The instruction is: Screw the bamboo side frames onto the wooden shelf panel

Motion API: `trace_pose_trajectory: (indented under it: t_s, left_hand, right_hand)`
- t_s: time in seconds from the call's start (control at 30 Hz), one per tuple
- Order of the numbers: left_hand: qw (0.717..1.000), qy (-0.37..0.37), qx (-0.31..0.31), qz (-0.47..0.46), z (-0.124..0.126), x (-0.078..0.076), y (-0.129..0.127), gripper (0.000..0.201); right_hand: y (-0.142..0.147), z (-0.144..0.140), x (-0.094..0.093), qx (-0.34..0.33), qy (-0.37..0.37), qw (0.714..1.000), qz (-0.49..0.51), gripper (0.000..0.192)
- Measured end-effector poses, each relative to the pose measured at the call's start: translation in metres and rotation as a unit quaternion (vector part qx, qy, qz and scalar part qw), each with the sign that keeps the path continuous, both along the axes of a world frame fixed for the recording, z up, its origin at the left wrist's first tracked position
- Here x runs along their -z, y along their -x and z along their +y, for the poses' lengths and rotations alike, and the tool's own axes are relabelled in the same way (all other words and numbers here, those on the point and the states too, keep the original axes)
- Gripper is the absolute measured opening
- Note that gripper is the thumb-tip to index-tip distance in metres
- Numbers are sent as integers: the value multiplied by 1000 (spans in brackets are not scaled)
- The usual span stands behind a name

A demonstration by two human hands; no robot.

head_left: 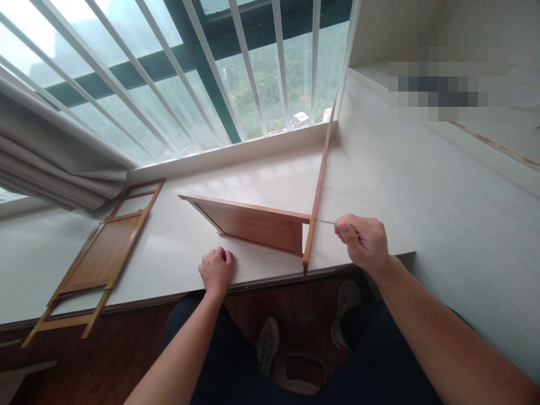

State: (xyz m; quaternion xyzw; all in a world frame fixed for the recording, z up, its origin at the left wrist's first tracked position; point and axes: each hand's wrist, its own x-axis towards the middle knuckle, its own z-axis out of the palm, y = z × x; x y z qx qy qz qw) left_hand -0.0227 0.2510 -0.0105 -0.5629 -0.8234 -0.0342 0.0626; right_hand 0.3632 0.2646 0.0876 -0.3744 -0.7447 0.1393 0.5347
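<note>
Two bare hands are at work over a pale ledge (253, 270) below a window, around a reddish-brown wooden panel (259, 225) and a long wooden rail (319, 194). The right hand (363, 242) is clenched on a thin metal tool (325, 221), most of which is hidden inside the fist; its bare shaft points away to the left of the knuckles and reaches the side of the rail. That rail runs past the right hand on its left, its near end at the front edge of the ledge and its far end up by the window bars (278, 62). Leftward of the rail, between the two hands, the panel stands tilted on the ledge, its upper and lower edge strips meeting the rail with a small gap beside the board. The left hand (216, 270) rests on the ledge, its fingers curled into a loose fist, just beside the panel's lower edge; whether anything is inside cannot be told. Well to the left of that hand lies a second wooden frame (103, 253), flat, its legs jutting past the ledge, with a grey curtain (54, 140) beyond it.
</note>
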Motion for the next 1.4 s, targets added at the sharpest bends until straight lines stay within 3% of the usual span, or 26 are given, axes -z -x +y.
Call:
trace_pose_trajectory:
  t_s: [0.23, 0.33, 0.4, 0.5, 0.63, 0.73, 0.8, 0.9, 1.0, 1.13, 1.4]
  left_hand:
    - [999, -25, 12, -23, -2, -1, 2, 26]
    - [996, -78, 24, -30, -10, -5, -1, 27]
    - [988, -137, 56, -42, -18, -17, -9, 27]
    - [954, -240, 163, -81, -30, -57, -33, 26]
    - [894, -308, 311, -92, -36, -136, -80, 13]
    - [891, -270, 359, -66, -28, -182, -110, 14]
    - [899, -202, 386, -54, -18, -197, -125, 27]
    - [892, -117, 435, -39, -1, -204, -141, 44]
    - [881, -66, 467, -37, 12, -202, -152, 43]
    - [872, -45, 484, -58, 19, -197, -164, 27]
    - [888, -30, 449, -99, 21, -197, -178, 15]
  right_hand:
    - [-3, 0, -3, -10, 8, 1000, -11, 35]
    - [-3, -1, -3, 4, 19, 1000, -16, 37]
    - [-2, -3, -3, 11, 30, 999, -17, 37]
    - [1, -6, -4, 17, 59, 998, -2, 37]
    - [7, -11, -6, 33, 94, 995, 28, 39]
    - [11, -15, -7, 37, 125, 990, 51, 43]
    - [14, -18, -9, 35, 147, 986, 69, 44]
    - [16, -21, -12, 41, 168, 981, 83, 46]
    - [14, -21, -18, 63, 155, 985, 46, 49]
    - [8, -21, -27, 106, 96, 989, -40, 53]
    - [9, -18, -19, 86, 157, 982, 62, 54]
